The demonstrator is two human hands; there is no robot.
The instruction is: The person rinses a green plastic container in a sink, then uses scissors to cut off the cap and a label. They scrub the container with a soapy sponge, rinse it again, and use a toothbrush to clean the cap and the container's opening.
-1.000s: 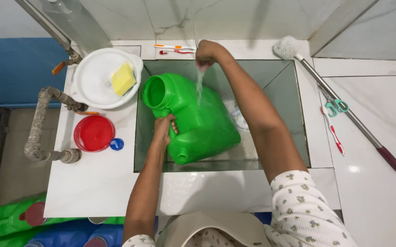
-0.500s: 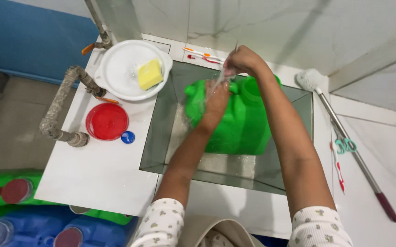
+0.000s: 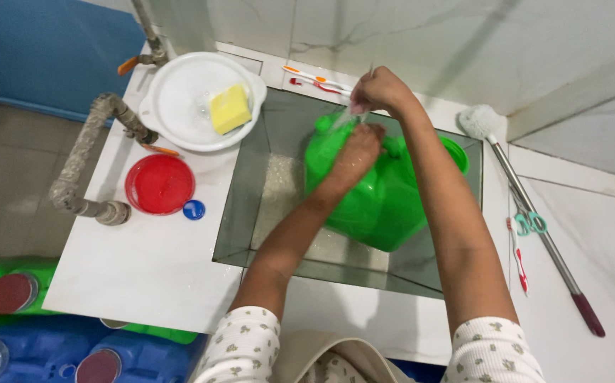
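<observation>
A large green plastic jug (image 3: 378, 206) lies on its side in a glass-walled sink (image 3: 250, 198), its mouth toward the back right. My left hand (image 3: 357, 152) is curled on the jug's upper end, under a thin stream of water. Just above it, against the back edge of the sink, my right hand (image 3: 378, 91) is closed around the tap where the water comes out; the tap itself is hidden by my fingers.
On the white counter to the left sit a white bowl (image 3: 172, 78) holding a yellow sponge (image 3: 230, 108), a red lid (image 3: 159, 184) and a small blue cap (image 3: 194, 210). A long-handled brush (image 3: 541, 227), scissors (image 3: 531, 223) and toothbrushes (image 3: 314, 76) lie around. A pipe (image 3: 80, 163) runs along the counter's left edge.
The jug has been turned so its mouth points right instead of left. My left hand moved from the jug's side up to its top under the water. The right hand stayed at the tap.
</observation>
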